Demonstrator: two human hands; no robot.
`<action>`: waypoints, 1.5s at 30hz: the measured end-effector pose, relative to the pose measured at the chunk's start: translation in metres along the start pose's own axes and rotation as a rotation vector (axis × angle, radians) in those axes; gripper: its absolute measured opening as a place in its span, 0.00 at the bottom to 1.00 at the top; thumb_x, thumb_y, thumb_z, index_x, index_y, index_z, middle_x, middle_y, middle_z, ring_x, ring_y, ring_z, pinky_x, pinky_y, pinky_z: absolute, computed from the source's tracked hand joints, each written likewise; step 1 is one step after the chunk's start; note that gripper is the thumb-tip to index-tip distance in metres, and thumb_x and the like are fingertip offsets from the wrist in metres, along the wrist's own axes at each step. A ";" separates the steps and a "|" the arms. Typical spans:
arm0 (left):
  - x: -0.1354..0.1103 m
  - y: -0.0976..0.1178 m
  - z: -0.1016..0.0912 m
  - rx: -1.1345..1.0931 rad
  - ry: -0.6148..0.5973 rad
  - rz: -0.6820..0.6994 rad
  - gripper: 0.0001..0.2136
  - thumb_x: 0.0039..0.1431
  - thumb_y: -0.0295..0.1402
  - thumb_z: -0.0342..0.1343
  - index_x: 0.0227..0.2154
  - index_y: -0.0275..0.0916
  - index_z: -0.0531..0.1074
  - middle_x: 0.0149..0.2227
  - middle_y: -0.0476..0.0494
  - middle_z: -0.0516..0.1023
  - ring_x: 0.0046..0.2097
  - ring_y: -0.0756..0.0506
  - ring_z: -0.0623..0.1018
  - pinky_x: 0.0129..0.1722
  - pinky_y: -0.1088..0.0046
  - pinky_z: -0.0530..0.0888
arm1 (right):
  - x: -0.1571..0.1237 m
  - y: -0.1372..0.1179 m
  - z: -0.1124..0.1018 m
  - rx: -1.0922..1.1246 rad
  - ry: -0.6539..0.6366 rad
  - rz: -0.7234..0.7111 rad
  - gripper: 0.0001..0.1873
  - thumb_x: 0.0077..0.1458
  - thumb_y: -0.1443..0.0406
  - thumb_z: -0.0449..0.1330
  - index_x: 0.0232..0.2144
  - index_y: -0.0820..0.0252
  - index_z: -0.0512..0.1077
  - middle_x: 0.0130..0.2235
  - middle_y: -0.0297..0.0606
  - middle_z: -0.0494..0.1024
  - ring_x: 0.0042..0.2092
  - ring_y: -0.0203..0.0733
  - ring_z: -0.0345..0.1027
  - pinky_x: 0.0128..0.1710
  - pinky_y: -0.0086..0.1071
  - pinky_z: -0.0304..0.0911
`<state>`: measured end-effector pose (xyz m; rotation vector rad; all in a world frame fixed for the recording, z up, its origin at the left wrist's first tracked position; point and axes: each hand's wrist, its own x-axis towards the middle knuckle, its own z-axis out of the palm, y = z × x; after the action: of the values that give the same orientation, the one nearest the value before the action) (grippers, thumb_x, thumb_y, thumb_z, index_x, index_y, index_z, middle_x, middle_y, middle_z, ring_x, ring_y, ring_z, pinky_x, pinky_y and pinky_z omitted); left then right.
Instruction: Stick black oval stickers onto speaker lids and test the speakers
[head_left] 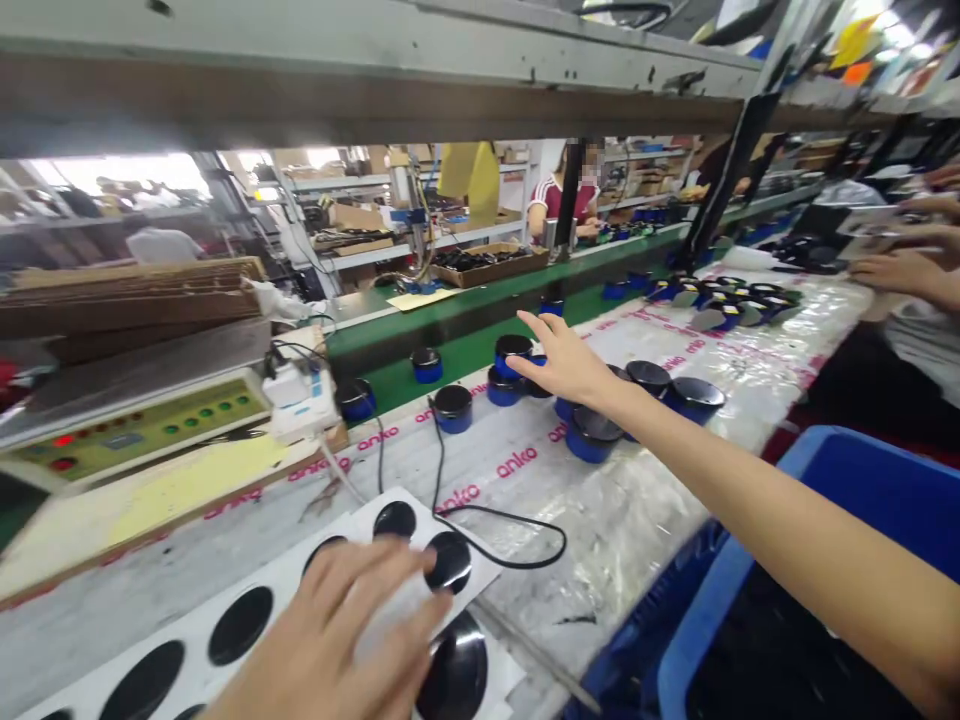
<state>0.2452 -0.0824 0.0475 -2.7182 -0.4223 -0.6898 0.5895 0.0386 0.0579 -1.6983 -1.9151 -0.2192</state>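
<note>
My right hand [562, 360] reaches out over the bench with its fingers spread and holds nothing I can see. Its fingertips are close to a short round blue item with a glossy black top [514, 347], which sits raised among several alike; whether they touch is unclear. More such items [594, 432] stand under and beside my right forearm. Blurred by motion, my left hand [337, 625] hovers at the bottom with thumb and fingers apart. Beneath it lies a white sheet [289, 600] bearing black discs [240, 625]. White shows between those fingers, probably the sheet.
A black cable loop [525, 565] lies on the plastic-covered bench [517, 510]. At left stand a control box [187, 420] and a power strip [304, 400]. A blue bin [697, 610] is at lower right. Behind runs a green belt [390, 375]; co-workers are beyond and at right [907, 270].
</note>
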 end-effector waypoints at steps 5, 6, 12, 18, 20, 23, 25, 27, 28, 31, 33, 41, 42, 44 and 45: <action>0.077 -0.104 0.021 -0.014 -0.269 -0.308 0.14 0.63 0.32 0.49 0.51 0.40 0.67 0.55 0.38 0.68 0.56 0.42 0.68 0.56 0.61 0.68 | 0.041 -0.013 0.020 -0.007 -0.141 0.033 0.21 0.60 0.56 0.57 0.52 0.59 0.66 0.51 0.44 0.70 0.49 0.46 0.67 0.48 0.47 0.64; 0.091 -0.124 0.033 0.003 -0.296 -0.363 0.15 0.63 0.32 0.48 0.52 0.39 0.66 0.56 0.37 0.66 0.57 0.42 0.68 0.56 0.61 0.68 | 0.038 -0.018 0.018 -0.004 -0.155 0.019 0.20 0.60 0.57 0.57 0.52 0.59 0.66 0.52 0.44 0.70 0.49 0.46 0.66 0.49 0.48 0.63; 0.112 -0.207 0.081 0.059 -0.652 -0.721 0.16 0.61 0.38 0.55 0.49 0.36 0.68 0.50 0.40 0.71 0.48 0.41 0.74 0.47 0.56 0.73 | -0.036 -0.043 0.001 0.091 -0.365 -0.118 0.19 0.52 0.57 0.62 0.46 0.57 0.69 0.43 0.42 0.74 0.42 0.46 0.71 0.43 0.39 0.67; 0.104 -0.237 0.100 0.000 -0.838 -0.736 0.17 0.62 0.39 0.54 0.50 0.36 0.67 0.51 0.39 0.71 0.48 0.42 0.74 0.47 0.56 0.73 | -0.072 -0.045 0.017 0.166 -0.393 -0.042 0.30 0.54 0.60 0.56 0.58 0.62 0.57 0.55 0.50 0.66 0.56 0.50 0.63 0.53 0.40 0.61; 0.114 -0.239 0.115 -0.024 -0.799 -0.722 0.19 0.61 0.39 0.54 0.53 0.37 0.65 0.54 0.38 0.68 0.51 0.40 0.72 0.49 0.54 0.72 | -0.066 -0.047 0.020 0.172 -0.412 -0.029 0.36 0.53 0.62 0.56 0.62 0.64 0.51 0.57 0.50 0.65 0.57 0.48 0.62 0.54 0.37 0.60; 0.129 -0.238 0.138 -0.044 -0.732 -0.736 0.20 0.61 0.39 0.54 0.55 0.38 0.63 0.57 0.37 0.65 0.53 0.39 0.71 0.50 0.52 0.71 | -0.056 -0.054 0.022 0.136 -0.447 -0.007 0.44 0.50 0.64 0.56 0.66 0.63 0.42 0.59 0.50 0.63 0.54 0.47 0.66 0.48 0.34 0.64; 0.134 -0.236 0.149 -0.043 -0.690 -0.763 0.20 0.62 0.39 0.54 0.54 0.38 0.63 0.56 0.37 0.66 0.53 0.39 0.71 0.50 0.53 0.71 | -0.050 -0.061 0.024 0.080 -0.451 0.014 0.47 0.50 0.61 0.57 0.67 0.62 0.39 0.62 0.51 0.58 0.54 0.51 0.66 0.46 0.36 0.65; 0.132 -0.234 0.154 -0.039 -0.646 -0.781 0.20 0.62 0.39 0.54 0.54 0.37 0.64 0.54 0.38 0.68 0.51 0.40 0.72 0.49 0.54 0.72 | -0.046 -0.070 0.028 0.013 -0.442 0.039 0.46 0.52 0.56 0.56 0.67 0.61 0.41 0.64 0.52 0.53 0.54 0.57 0.65 0.47 0.40 0.63; 0.130 -0.232 0.155 -0.037 -0.624 -0.784 0.19 0.62 0.40 0.54 0.53 0.37 0.65 0.52 0.38 0.69 0.50 0.41 0.73 0.48 0.55 0.73 | -0.044 -0.075 0.031 -0.021 -0.435 0.051 0.45 0.53 0.53 0.55 0.67 0.61 0.42 0.65 0.53 0.53 0.54 0.59 0.65 0.47 0.43 0.63; 0.123 -0.226 0.149 -0.035 -0.550 -0.770 0.18 0.62 0.40 0.54 0.52 0.37 0.65 0.50 0.39 0.71 0.48 0.42 0.74 0.46 0.57 0.74 | -0.036 -0.088 0.042 -0.105 -0.417 0.076 0.44 0.57 0.49 0.53 0.67 0.60 0.41 0.66 0.55 0.50 0.50 0.61 0.68 0.45 0.50 0.64; 0.121 -0.221 0.141 -0.032 -0.493 -0.751 0.19 0.62 0.40 0.54 0.52 0.37 0.65 0.50 0.39 0.71 0.48 0.42 0.74 0.47 0.56 0.73 | -0.027 -0.094 0.048 -0.137 -0.413 0.076 0.44 0.58 0.48 0.52 0.67 0.58 0.40 0.66 0.55 0.50 0.49 0.58 0.68 0.45 0.51 0.65; 0.136 -0.189 0.090 -0.048 -0.349 -0.636 0.28 0.58 0.49 0.54 0.55 0.36 0.60 0.49 0.37 0.72 0.46 0.40 0.76 0.45 0.59 0.73 | -0.007 -0.099 0.041 -0.108 -0.448 -0.083 0.28 0.61 0.57 0.56 0.61 0.57 0.57 0.59 0.47 0.63 0.50 0.48 0.67 0.47 0.48 0.67; 0.137 -0.182 0.083 -0.056 -0.345 -0.609 0.31 0.56 0.51 0.55 0.55 0.35 0.59 0.49 0.36 0.73 0.47 0.38 0.76 0.44 0.60 0.73 | -0.016 -0.098 0.034 -0.098 -0.429 -0.084 0.29 0.61 0.56 0.55 0.62 0.58 0.55 0.60 0.48 0.62 0.49 0.49 0.68 0.46 0.48 0.67; 0.136 -0.165 0.072 -0.082 -0.353 -0.541 0.34 0.52 0.53 0.57 0.55 0.36 0.57 0.48 0.35 0.74 0.47 0.35 0.76 0.43 0.62 0.72 | -0.043 -0.092 0.013 -0.072 -0.391 -0.077 0.32 0.62 0.54 0.53 0.63 0.57 0.52 0.61 0.50 0.60 0.47 0.49 0.71 0.44 0.46 0.69; 0.135 -0.154 0.069 -0.103 -0.368 -0.499 0.34 0.51 0.53 0.57 0.55 0.36 0.57 0.47 0.35 0.75 0.47 0.35 0.77 0.42 0.63 0.72 | -0.061 -0.089 0.000 -0.060 -0.375 -0.068 0.33 0.62 0.52 0.52 0.64 0.57 0.50 0.61 0.49 0.60 0.46 0.49 0.71 0.43 0.45 0.69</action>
<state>0.3327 0.1102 0.0907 -2.8570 -1.2101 -0.3183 0.5072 -0.0297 0.0481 -1.8153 -2.2566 0.0202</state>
